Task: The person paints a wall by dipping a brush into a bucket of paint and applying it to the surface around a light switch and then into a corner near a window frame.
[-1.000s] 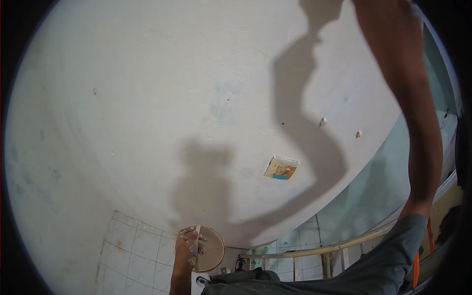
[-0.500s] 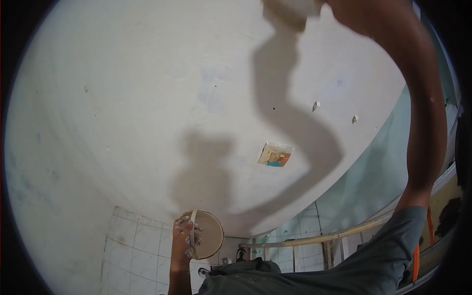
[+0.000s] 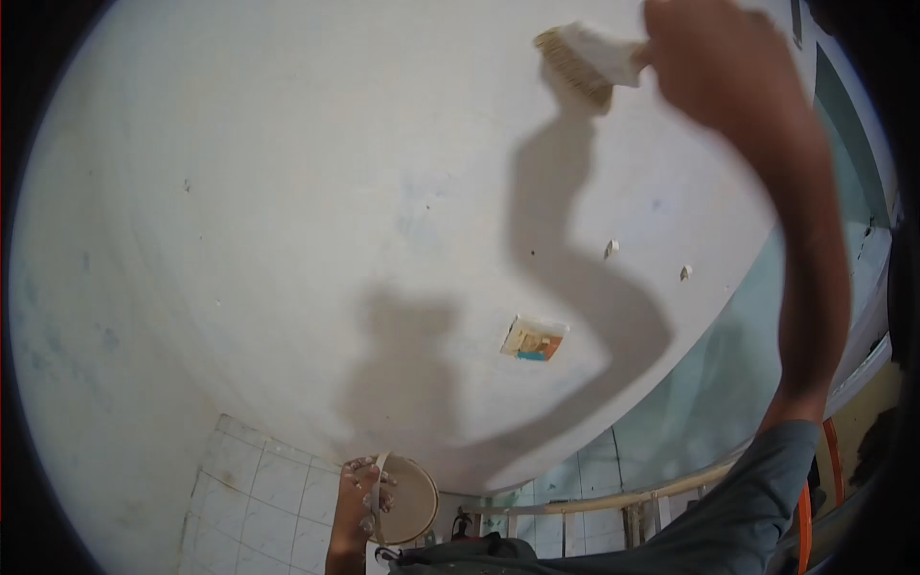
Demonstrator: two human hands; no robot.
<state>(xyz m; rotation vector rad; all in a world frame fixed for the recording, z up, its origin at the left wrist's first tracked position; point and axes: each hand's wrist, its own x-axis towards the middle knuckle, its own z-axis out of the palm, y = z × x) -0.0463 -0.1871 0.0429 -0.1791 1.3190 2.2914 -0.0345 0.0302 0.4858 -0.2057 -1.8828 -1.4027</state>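
R hand (image 3: 719, 59) was closed round the brush (image 3: 586, 67) handle, though the grip's far side couldn't be seen. The brush had just come down from the top edge into full view — bristles angled down-left, w/ wall (image 3: 287, 144) behind; contact couldn't be told. That made its head & tilt readable. Lower down, L hand (image 3: 355, 491) was at the bucket (image 3: 420, 498), white-specked fingers spread over its near-left side, w/ the strap (image 3: 380, 484) across them. Farther out, a wall box (image 3: 534, 338) sat below 2 pegs (image 3: 611, 249), approx. mid-wall.
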